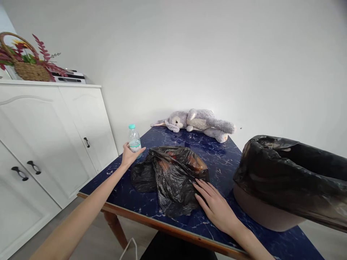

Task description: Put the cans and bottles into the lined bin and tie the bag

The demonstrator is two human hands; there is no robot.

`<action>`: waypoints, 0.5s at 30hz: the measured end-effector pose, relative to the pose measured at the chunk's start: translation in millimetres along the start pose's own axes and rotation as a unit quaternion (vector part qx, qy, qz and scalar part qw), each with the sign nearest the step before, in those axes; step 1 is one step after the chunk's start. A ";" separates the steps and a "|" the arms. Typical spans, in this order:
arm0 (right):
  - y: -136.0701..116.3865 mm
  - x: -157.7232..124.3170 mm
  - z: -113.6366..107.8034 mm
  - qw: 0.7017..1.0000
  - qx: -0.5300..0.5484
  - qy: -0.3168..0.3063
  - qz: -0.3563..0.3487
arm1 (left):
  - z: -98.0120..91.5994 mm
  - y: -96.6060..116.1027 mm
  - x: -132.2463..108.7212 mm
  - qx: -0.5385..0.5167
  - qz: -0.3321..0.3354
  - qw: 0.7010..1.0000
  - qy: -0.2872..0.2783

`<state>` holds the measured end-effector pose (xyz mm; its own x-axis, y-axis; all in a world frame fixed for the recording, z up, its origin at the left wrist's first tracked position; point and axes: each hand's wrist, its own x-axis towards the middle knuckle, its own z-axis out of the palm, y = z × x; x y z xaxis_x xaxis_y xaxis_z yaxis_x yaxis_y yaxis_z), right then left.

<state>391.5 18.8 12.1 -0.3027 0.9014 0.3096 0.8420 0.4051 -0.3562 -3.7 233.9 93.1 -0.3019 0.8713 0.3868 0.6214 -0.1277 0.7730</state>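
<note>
My left hand (130, 154) is wrapped round the lower part of a clear plastic bottle (134, 138) with a turquoise cap, at the left side of the table. The bottle is upright, with a white and green label. In the middle lies a crumpled black plastic bag (173, 177), with orange and reddish things showing faintly through it; what they are I cannot tell. My right hand (213, 204) rests with fingers stretched out at the bag's right edge, touching it. To its right stands a bin (267, 209) lined with a black bag (279, 166).
A grey plush rabbit (200, 121) lies along the far edge of the blue marbled table (146, 206). White cabinets (48, 130) stand at left, with a flower basket (31, 71) on top. A white cable (132, 243) hangs below the front edge.
</note>
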 end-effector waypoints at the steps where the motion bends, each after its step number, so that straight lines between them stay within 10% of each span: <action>1: 0.2 0.0 0.0 1.000 0.003 0.004 -0.002 | -4.6 1.2 -5.6 -0.004 0.000 1.000 0.022; 4: 0.7 0.0 -0.2 1.000 0.011 0.010 -0.009 | -23.3 2.8 -32.1 -0.018 0.011 1.000 0.017; 11: 1.9 0.0 1.3 1.000 0.007 0.014 -0.021 | -39.9 8.8 -114.5 0.027 0.228 0.929 -0.289; 15: 0.1 0.2 0.6 1.000 -0.003 0.018 -0.022 | -15.2 19.8 -126.0 0.061 0.312 0.910 -0.267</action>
<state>391.3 19.2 11.6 -0.3241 0.8766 0.3558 0.8305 0.4437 -0.3367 35.6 114.4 67.3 0.5106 0.7576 0.4067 0.6366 -0.6510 0.4134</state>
